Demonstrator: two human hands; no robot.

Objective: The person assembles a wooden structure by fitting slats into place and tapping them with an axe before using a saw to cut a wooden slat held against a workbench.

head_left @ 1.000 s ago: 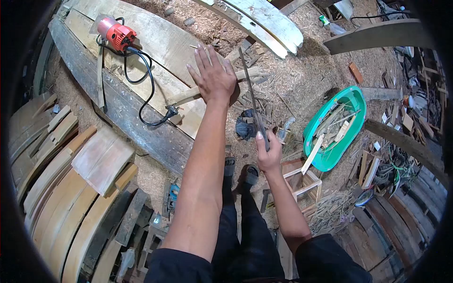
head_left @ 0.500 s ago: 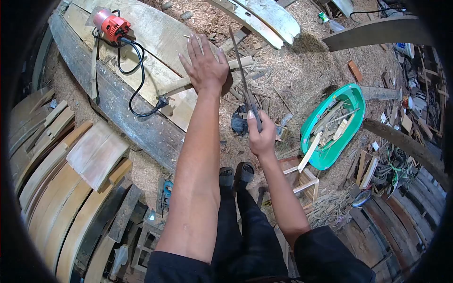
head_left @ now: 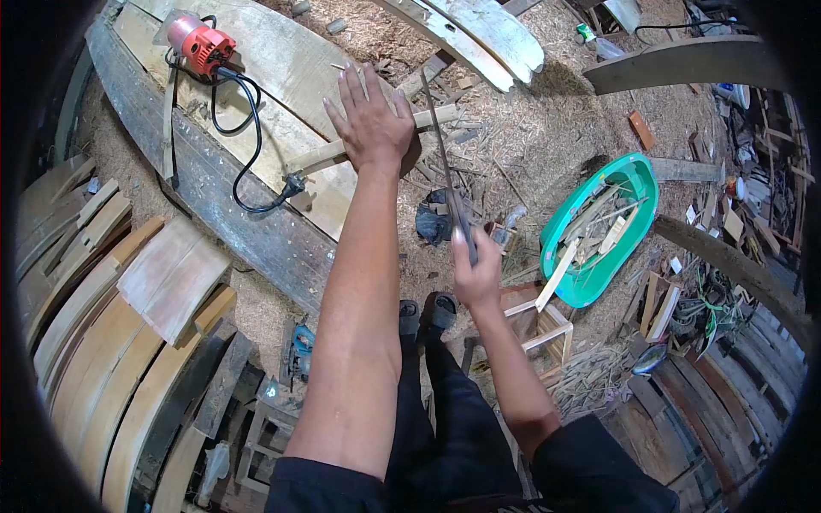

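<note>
My left hand (head_left: 374,128) lies flat with its fingers spread, pressing a narrow wooden strip (head_left: 316,157) against the pale planks (head_left: 291,68). The strip's end (head_left: 446,113) sticks out to the right, past the planks' edge. My right hand (head_left: 479,267) is closed round the dark handle of a handsaw (head_left: 443,154), seen nearly edge-on. Its long thin blade points up and away, crossing the strip just right of my left hand. How deep the blade sits in the wood cannot be made out.
On the planks stands a red power tool (head_left: 201,43) with a black cord and plug (head_left: 293,185). A green tub (head_left: 590,286) of wood offcuts is at the right. Curved timbers (head_left: 111,342) are stacked at the lower left, and sawdust (head_left: 530,137) covers the floor.
My right hand has drawn the handsaw slightly back toward me, and the blade's tip sits a little lower. My left hand stays in place on the strip.
</note>
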